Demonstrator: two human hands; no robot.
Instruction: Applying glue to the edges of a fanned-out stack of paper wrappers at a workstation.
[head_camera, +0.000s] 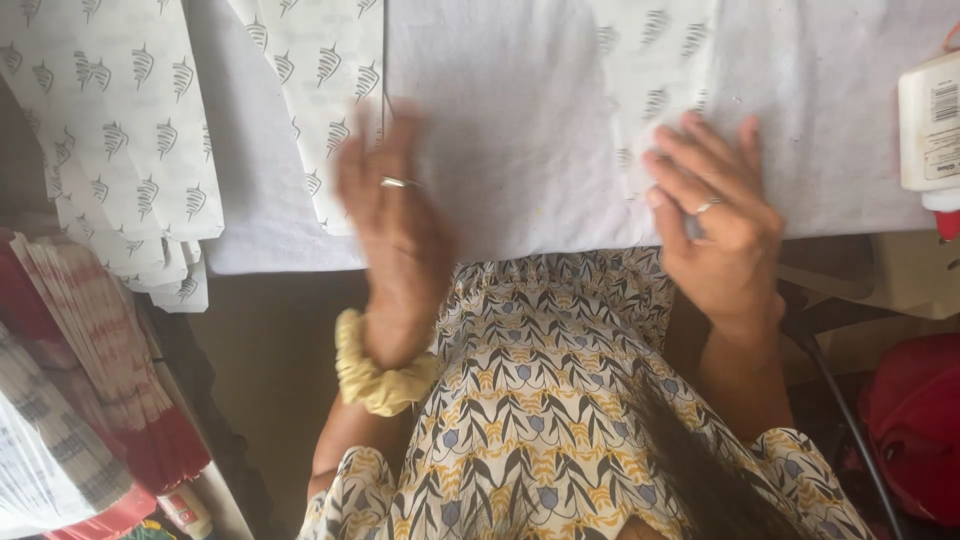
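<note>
A large sheet of thin white paper (520, 130) lies flat on the work surface in front of me. My right hand (715, 215), with a ring on one finger, presses flat on its near right edge, fingers spread. My left hand (390, 215), also ringed and with a yellow scrunchie (375, 370) on the wrist, is blurred and hovers open over the sheet's near left edge, holding nothing. Printed white sheets with a grey leaf pattern (320, 70) lie partly under and beside the plain sheet.
A stack of leaf-patterned sheets (120, 140) hangs over the surface's left edge. A white glue bottle with a red tip (930, 125) lies at the far right. Red and white folded papers (90, 350) sit lower left; a red bag (915, 420) and black cable lower right.
</note>
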